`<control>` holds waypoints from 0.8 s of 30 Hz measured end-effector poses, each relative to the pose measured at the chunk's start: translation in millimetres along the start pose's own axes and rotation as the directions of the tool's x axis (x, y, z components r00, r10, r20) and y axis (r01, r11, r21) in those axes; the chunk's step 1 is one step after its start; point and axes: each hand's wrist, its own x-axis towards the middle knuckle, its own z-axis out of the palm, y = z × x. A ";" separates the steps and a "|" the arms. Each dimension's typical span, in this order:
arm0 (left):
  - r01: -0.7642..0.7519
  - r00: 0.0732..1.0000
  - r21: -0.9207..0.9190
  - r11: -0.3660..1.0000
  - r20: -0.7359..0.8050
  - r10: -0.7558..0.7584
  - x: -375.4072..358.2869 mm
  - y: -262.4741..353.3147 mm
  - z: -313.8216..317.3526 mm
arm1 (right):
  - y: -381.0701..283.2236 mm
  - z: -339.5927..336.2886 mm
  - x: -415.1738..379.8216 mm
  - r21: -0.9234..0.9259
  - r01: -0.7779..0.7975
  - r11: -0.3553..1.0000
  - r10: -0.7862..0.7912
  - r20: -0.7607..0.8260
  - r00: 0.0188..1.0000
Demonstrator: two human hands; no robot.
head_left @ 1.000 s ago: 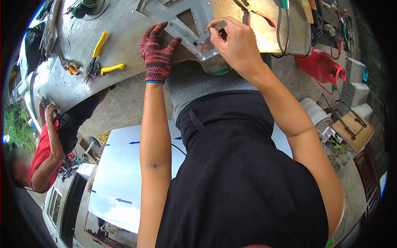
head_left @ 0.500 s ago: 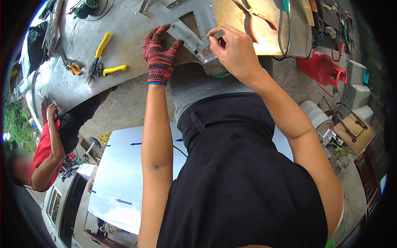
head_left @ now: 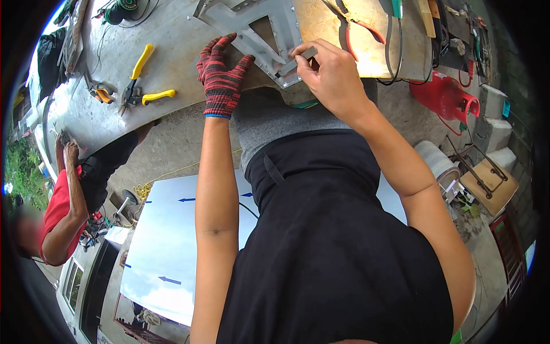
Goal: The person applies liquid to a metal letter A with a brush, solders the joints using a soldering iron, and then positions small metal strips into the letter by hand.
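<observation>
A riveted sheet-metal letter (head_left: 235, 35) with a triangular opening lies at the front edge of the metal table. My left hand (head_left: 225, 77), in a red and black knitted glove, rests at its left edge with the fingers spread. My bare right hand (head_left: 332, 71) is closed on a short, flat grey stick (head_left: 292, 64) with a dark tip. I cannot tell exactly what kind of tool this stick is. Its tip points down and left, right at the lower corner of the metal letter. The fingers partly hide its upper end.
Yellow-handled tin snips (head_left: 137, 80) and orange-handled pliers (head_left: 103, 93) lie left on the metal table (head_left: 189, 51). Red-handled pliers (head_left: 352, 31) lie on a lit board at right. A red gas cylinder (head_left: 444, 94) stands beyond. A person in red (head_left: 66, 206) works at left.
My right hand has turned and shifted slightly right, swinging the grey stick so its dark tip now shows over the letter's corner. My left hand stays put.
</observation>
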 end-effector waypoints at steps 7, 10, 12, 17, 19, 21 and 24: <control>0.019 1.000 0.004 1.000 0.012 -0.019 0.4 -1.5 1.8 | 3.5 -1.2 0.3 -0.016 0.036 0.999 -0.036 -0.002 0.999; 0.026 1.000 0.000 1.000 0.018 -0.026 0.7 -0.8 1.5 | 7.7 -1.5 -0.4 -0.042 0.103 0.994 -0.104 -0.009 0.995; 0.025 1.000 -0.006 1.000 0.013 -0.024 0.4 -1.0 1.5 | 6.0 -2.8 -0.2 0.000 0.052 0.999 -0.052 0.014 0.999; -0.006 1.000 -0.006 1.000 -0.006 0.006 -0.9 -1.3 -0.1 | -9.5 -24.7 13.0 0.053 0.000 0.999 0.003 -0.059 0.998; -0.005 1.000 -0.008 1.000 -0.018 0.005 -1.0 -2.6 1.4 | -15.1 -45.4 35.2 0.080 0.031 0.996 -0.012 -0.236 0.972; 0.018 1.000 -0.003 1.000 -0.008 -0.019 -1.0 1.7 -0.3 | -16.6 -67.6 68.5 0.040 0.077 0.996 -0.051 -0.445 0.894; 0.029 0.999 -0.010 1.000 -0.034 -0.029 -0.3 -4.0 4.3 | 7.8 -99.3 129.0 -0.218 0.076 0.973 -0.194 -0.594 0.780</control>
